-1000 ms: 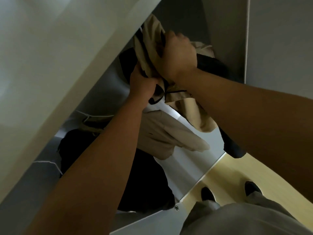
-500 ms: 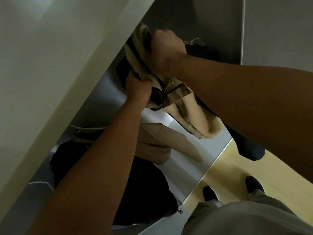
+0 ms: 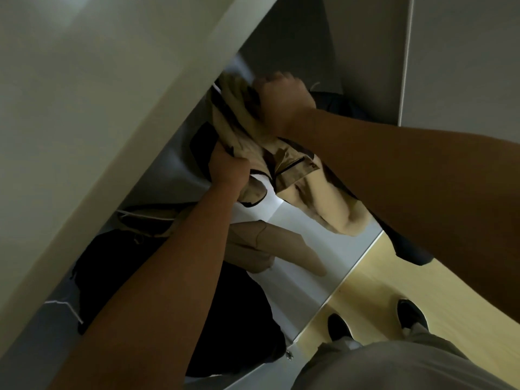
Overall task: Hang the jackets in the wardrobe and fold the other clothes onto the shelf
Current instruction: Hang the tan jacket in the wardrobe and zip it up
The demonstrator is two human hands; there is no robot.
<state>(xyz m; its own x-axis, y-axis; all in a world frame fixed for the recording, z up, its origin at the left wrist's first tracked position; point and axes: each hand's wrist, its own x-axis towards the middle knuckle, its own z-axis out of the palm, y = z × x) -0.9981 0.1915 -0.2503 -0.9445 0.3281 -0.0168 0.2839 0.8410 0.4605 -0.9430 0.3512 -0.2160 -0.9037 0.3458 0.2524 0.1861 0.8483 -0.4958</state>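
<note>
Hanging step: right hand and left hand both clutch the tan jacket high inside the wardrobe (hanging point hidden); next probably hook it, then release.

Your left hand: grips the tan jacket inside the wardrobe.
Your right hand: clutches its upper folds.
Near left: black garment.

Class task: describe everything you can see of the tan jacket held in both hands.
The tan jacket looks like soft woven cloth with dark trim, and it is bunched and crumpled. The right hand grips its upper part and the left hand grips its lower folds. A loose end hangs free below them.
</note>
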